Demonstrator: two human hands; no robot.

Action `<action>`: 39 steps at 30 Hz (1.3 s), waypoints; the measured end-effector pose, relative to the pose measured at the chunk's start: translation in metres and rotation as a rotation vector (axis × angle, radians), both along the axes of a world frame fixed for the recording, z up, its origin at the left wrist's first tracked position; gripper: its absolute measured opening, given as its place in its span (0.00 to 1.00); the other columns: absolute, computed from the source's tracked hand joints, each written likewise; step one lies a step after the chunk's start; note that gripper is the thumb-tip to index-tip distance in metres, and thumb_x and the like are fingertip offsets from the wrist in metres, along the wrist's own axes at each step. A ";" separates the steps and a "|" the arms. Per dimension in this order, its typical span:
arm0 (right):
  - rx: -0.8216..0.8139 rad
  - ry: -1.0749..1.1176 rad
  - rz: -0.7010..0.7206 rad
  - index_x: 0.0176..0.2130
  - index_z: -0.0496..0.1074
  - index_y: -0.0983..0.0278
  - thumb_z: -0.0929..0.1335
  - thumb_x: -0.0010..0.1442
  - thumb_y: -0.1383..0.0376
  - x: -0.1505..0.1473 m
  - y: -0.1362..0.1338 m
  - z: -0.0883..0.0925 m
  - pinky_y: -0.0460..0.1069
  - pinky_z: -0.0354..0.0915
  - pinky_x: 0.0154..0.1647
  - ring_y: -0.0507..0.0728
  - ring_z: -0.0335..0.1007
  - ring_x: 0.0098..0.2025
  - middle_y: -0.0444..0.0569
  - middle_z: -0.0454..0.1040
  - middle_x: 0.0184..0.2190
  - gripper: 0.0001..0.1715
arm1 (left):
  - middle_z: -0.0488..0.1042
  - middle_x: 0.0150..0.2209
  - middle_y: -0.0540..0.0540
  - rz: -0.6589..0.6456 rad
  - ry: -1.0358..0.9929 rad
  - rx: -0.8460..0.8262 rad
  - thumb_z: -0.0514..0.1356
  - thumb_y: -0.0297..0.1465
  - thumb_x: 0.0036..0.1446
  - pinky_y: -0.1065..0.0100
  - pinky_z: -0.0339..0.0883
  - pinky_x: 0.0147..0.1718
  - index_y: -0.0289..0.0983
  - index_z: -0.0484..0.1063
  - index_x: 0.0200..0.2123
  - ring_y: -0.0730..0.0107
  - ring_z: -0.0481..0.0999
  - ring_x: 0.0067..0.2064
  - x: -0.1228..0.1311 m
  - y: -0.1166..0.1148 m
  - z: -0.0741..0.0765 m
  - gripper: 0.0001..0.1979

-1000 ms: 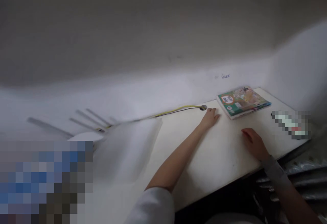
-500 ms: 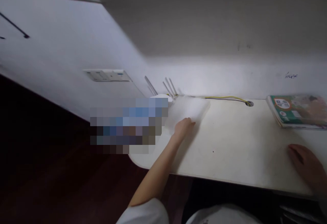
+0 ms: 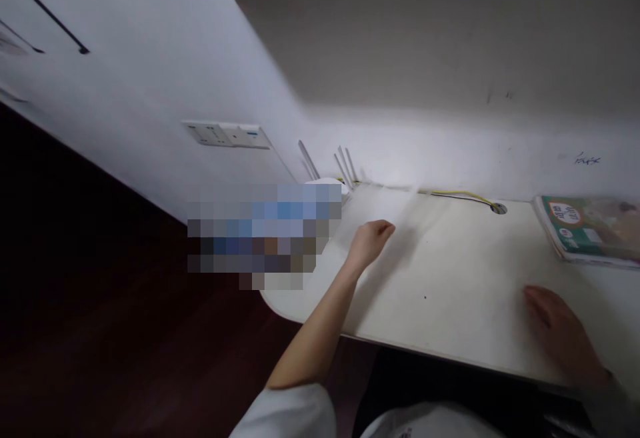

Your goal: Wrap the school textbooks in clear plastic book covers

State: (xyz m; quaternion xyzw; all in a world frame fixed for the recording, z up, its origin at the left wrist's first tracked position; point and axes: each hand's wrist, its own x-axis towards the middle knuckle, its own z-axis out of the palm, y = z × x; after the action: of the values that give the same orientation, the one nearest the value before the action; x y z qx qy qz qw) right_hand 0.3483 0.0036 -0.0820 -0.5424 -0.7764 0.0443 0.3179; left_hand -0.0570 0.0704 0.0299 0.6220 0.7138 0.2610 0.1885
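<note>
My left hand (image 3: pixel 371 241) is closed over the left half of the white desk (image 3: pixel 465 278), its fingers pinched together. It grips a thin, pale, see-through sheet (image 3: pixel 395 205), which is smeared by motion; its exact kind is unclear. My right hand (image 3: pixel 560 328) hovers low over the desk's front right part, slightly blurred. Its fingers are loosely bent and nothing shows in them. Nearest to it, farther back, lies a book with a green and pictured cover (image 3: pixel 595 228), on top of at least one more book.
A white router (image 3: pixel 325 183) with upright antennas stands in the back left corner. Beside it, a pixelated patch hides something. A yellow cable (image 3: pixel 463 193) runs along the wall to a round hole (image 3: pixel 499 209). Wall sockets (image 3: pixel 227 135) sit at left; a dark spot (image 3: pixel 425 297) marks the desk.
The pale sheet has shifted slightly right with my left hand, which has turned and lifted a little. My right hand has moved left over the desk. The view has swung a bit.
</note>
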 end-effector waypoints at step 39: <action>0.194 -0.445 0.418 0.52 0.71 0.64 0.61 0.65 0.70 -0.140 -0.045 0.027 0.63 0.57 0.60 0.63 0.59 0.61 0.57 0.69 0.56 0.18 | 0.64 0.58 0.34 0.374 0.106 0.403 0.57 0.34 0.57 0.48 0.52 0.60 0.35 0.70 0.50 0.48 0.57 0.63 -0.094 -0.079 -0.040 0.18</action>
State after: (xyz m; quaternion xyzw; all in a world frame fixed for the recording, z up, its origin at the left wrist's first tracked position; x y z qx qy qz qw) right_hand 0.2081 -0.0418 -0.0549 -0.3349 -0.9220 -0.0854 0.1746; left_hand -0.1515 -0.0083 -0.0101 0.5171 0.7588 0.3950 -0.0278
